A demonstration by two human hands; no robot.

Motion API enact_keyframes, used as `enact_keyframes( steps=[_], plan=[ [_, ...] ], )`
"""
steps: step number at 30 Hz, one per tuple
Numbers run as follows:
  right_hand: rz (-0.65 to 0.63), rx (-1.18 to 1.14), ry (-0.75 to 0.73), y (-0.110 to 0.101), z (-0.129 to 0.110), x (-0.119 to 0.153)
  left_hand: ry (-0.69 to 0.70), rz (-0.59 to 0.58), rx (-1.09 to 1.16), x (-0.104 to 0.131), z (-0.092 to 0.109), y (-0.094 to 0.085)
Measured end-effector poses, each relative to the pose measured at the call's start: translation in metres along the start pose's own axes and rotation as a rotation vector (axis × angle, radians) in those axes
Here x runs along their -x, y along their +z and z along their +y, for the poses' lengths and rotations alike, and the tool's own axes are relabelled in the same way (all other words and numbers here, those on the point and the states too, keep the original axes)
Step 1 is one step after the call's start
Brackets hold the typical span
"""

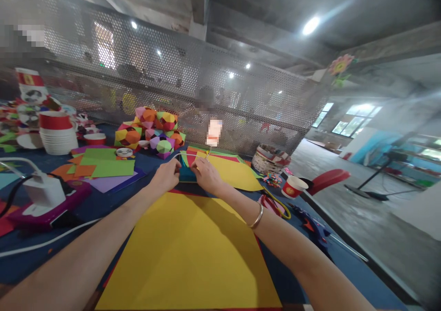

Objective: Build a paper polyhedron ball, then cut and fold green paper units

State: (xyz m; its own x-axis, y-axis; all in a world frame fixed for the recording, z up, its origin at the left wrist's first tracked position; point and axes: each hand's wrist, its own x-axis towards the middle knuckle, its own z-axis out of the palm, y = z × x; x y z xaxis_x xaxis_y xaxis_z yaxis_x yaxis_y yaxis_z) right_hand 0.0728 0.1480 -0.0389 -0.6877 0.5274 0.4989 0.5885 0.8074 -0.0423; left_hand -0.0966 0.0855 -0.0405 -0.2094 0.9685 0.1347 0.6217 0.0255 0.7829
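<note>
Both my hands are reached out past a large yellow sheet of paper point(200, 251), which lies on the blue-covered table over a red sheet. My left hand point(168, 172) has its fingers closed in a pinch. Just right of it, my right hand point(206, 173), below a silver bangle, is also closed with fingertips pressed together. A thin pale strand point(189, 154) runs by the fingertips; whether either hand grips it I cannot tell. Between and behind the hands is a teal piece point(188, 174). Another yellow sheet point(237, 173) lies beside my right hand on coloured papers.
Folded paper balls point(161, 129), stacked paper cups point(58, 134) and green paper point(108, 161) stand left. A white charger point(44, 194) sits on a purple power strip point(72, 205). At right are a woven basket point(270, 158), a cup point(293, 187), scissors point(272, 205) and a glue gun point(315, 228).
</note>
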Motion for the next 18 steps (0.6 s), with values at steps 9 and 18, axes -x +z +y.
enact_keyframes(
  steps=[9, 18],
  plan=[
    [0.085, -0.099, -0.03, -0.008, 0.0, 0.023, -0.32, -0.162, 0.651, 0.005, 0.014, 0.002],
    [-0.021, -0.14, -0.178, -0.014, -0.008, 0.039, -0.328, -0.216, 0.787, 0.014, 0.013, 0.01]
  ],
)
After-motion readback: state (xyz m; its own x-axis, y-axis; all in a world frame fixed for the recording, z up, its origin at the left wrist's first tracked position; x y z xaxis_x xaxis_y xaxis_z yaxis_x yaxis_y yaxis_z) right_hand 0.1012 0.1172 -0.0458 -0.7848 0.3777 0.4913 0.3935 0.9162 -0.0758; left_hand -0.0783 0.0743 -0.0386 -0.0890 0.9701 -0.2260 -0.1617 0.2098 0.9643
